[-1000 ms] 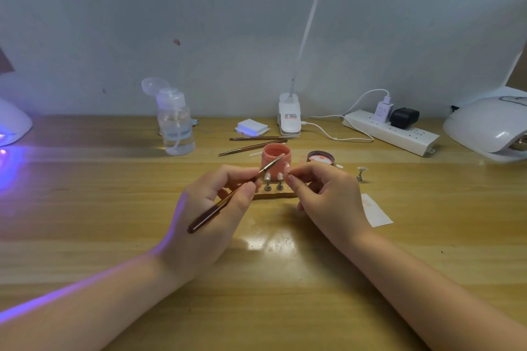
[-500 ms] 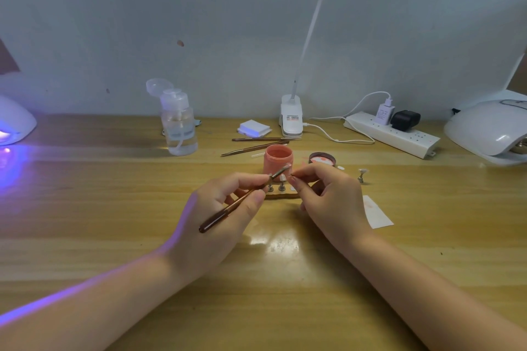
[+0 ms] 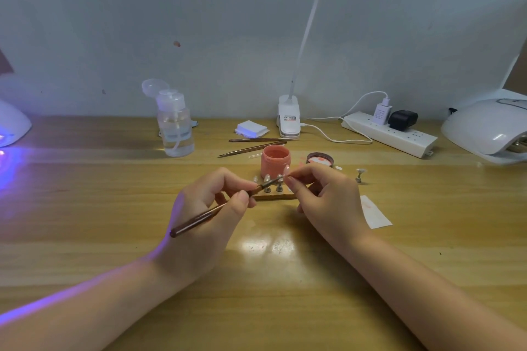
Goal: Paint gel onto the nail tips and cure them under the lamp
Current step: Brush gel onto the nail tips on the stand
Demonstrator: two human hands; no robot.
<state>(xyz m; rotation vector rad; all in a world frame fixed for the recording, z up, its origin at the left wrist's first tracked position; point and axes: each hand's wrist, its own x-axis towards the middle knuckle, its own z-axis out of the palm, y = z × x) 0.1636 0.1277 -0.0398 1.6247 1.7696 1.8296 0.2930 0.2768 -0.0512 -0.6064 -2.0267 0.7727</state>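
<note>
left hand (image 3: 211,208) pinches the brush (image 3: 216,209), angled up-right so its bristles meet the nail tip (image 3: 286,171) the right hand (image 3: 325,196) pinches just beside it

One head-worn wide-angle camera is looking forward and down across the yellowish wooden counter (image 3: 85,208) toward the pale grey back wall (image 3: 114,23). It is sitting close above the two bare hands, whose forearms are entering from the bottom edge, and is taking in the counter's full width.
</note>
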